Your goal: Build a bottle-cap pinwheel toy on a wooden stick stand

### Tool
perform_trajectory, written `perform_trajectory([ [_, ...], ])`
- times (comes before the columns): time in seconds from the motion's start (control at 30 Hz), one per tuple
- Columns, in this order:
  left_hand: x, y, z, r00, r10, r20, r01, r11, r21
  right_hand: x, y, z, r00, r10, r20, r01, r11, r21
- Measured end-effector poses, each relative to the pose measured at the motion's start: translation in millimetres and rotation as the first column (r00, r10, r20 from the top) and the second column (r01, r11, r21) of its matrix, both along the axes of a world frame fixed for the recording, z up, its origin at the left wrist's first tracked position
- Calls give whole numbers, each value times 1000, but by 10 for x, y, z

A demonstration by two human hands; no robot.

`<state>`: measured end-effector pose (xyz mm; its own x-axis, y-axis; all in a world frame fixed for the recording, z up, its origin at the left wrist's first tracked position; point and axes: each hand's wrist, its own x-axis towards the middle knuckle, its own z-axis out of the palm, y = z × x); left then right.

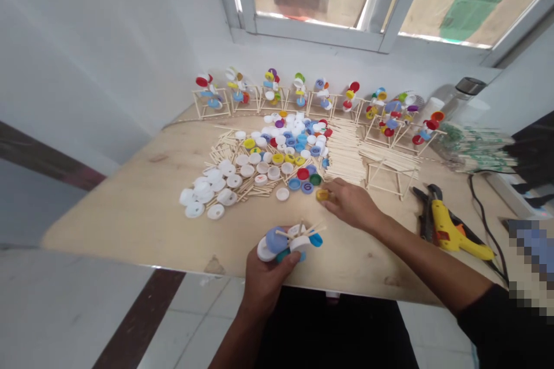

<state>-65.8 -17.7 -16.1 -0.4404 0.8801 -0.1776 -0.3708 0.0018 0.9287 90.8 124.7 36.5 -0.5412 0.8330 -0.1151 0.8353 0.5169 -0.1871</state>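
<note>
My left hand is closed around a small wheel of bottle caps and thin wooden sticks, held above the table's front edge. Its caps are white, blue and teal, and several bare stick ends point upward and right. Farther forward, my right hand pinches a yellow bottle cap at the tabletop. Close to those fingertips lie a green cap, a red cap and a blue cap with a dark mark. The fingers beneath the wheel are partly hidden.
Loose white caps and sticks cover the middle left. Finished stick frames with cap wheels line the wall. A bare stick frame, yellow glue gun, black cord and power strip lie right.
</note>
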Motion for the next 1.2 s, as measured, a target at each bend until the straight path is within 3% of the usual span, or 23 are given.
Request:
perform_trajectory([
  [0.23,-23,12,-7,1000,-20,12,20,1000,-6,-182,80,-68,998,-67,3,68,998,-11],
  [0.5,-23,17,22,999,-39,8,39,999,3,303,-37,-48,970,-83,-228,52,989,-140],
  [0.57,-26,20,24,998,-57,-6,57,998,-10,439,-118,-14,916,-117,-385,31,974,-222],
  [0.67,-10,14,21,998,-65,-3,64,998,-28,566,-288,64,744,-268,-613,1,917,-399],
  [0.83,65,-21,-26,990,-135,29,136,989,-63,605,-566,158,509,-472,-720,-52,818,-573],
  [0.97,136,-43,-10,994,-112,9,113,991,-71,577,-675,133,449,-521,-725,-88,782,-617],
  [1.2,173,-49,46,992,-113,-48,110,992,-68,488,-712,27,459,-493,-739,-132,785,-606],
])
